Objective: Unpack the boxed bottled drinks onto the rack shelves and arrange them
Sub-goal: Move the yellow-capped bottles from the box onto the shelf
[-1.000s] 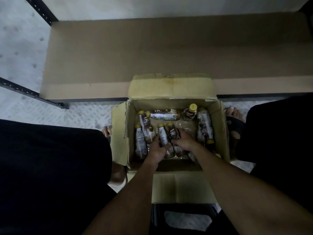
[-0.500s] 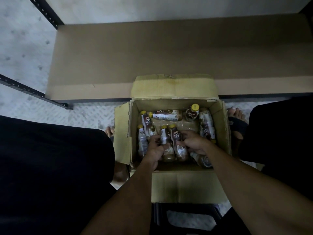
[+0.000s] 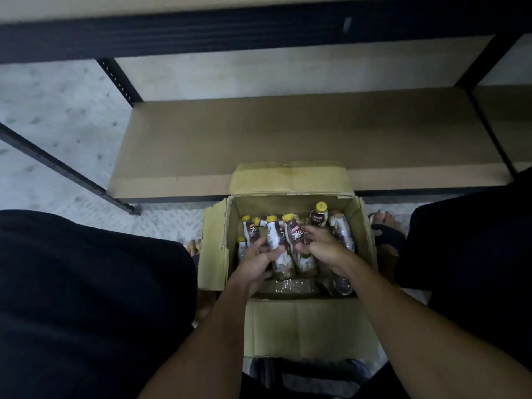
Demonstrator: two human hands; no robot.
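An open cardboard box (image 3: 305,326) sits on the floor between my knees, holding several brown coffee bottles with yellow caps. My left hand (image 3: 256,262) grips one bottle (image 3: 275,236) and my right hand (image 3: 319,247) grips the bottle next to it (image 3: 295,236); both bottles are tilted up out of the pile. Other bottles lie at the left (image 3: 249,230) and along the right wall (image 3: 342,234), and one stands at the back right (image 3: 319,216). The low rack shelf (image 3: 288,139), lined with cardboard, lies bare just beyond the box.
A dark upper shelf beam (image 3: 259,27) crosses the top of the view. Black rack uprights (image 3: 121,82) and a diagonal frame bar (image 3: 57,165) stand at the left. My dark-clothed knees flank the box, with bare toes (image 3: 385,220) beside it. The floor is pale.
Both hands have lifted their two bottles up from the pile so the caps point away from me. My head has tilted up, bringing the upper shelf beam into view.
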